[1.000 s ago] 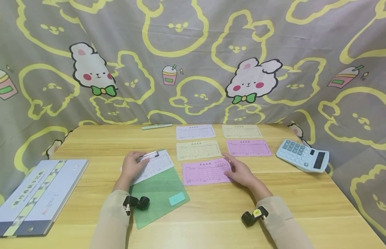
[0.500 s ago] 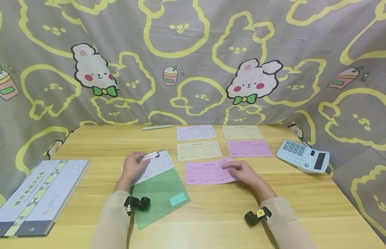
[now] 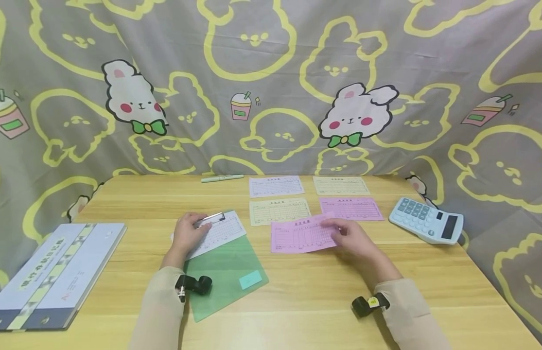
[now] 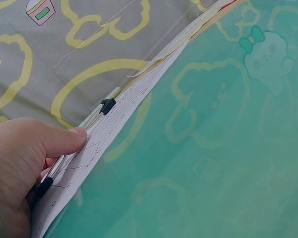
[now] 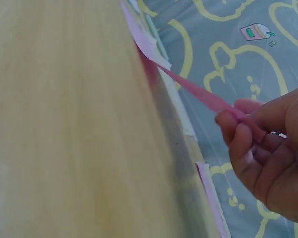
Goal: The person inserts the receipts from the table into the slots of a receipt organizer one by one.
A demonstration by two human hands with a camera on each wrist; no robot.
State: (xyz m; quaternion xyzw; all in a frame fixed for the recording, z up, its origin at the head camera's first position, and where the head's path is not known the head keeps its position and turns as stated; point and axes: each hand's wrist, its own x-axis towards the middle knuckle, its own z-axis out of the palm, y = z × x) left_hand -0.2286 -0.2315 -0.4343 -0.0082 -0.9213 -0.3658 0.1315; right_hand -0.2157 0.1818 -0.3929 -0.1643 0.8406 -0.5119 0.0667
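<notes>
My left hand (image 3: 188, 234) grips the clip edge of a green clipboard (image 3: 222, 279). Its thumb lies over the metal clip (image 4: 97, 115) in the left wrist view, with the other fingers mostly hidden at the edge. Under the clip is a white printed form (image 3: 222, 239); a small teal sticker (image 3: 251, 280) is on the board. A pink printed form (image 3: 299, 237) is pinched at its right edge by my right hand (image 3: 356, 240). In the right wrist view, thumb and fingers (image 5: 268, 129) hold the pink sheet, its near side raised off the wood.
Several more forms lie behind: a lilac one (image 3: 276, 186), two pale yellow ones (image 3: 279, 212) and another pink one (image 3: 358, 209). A light-blue calculator (image 3: 426, 219) sits right, a thick binder (image 3: 56, 277) left. A pale green pen (image 3: 222, 178) lies near the patterned curtain (image 3: 271, 82).
My right hand has taken hold of the near pink form, lifted it off the table and drawn it to the right. The left hand stays on the clipboard.
</notes>
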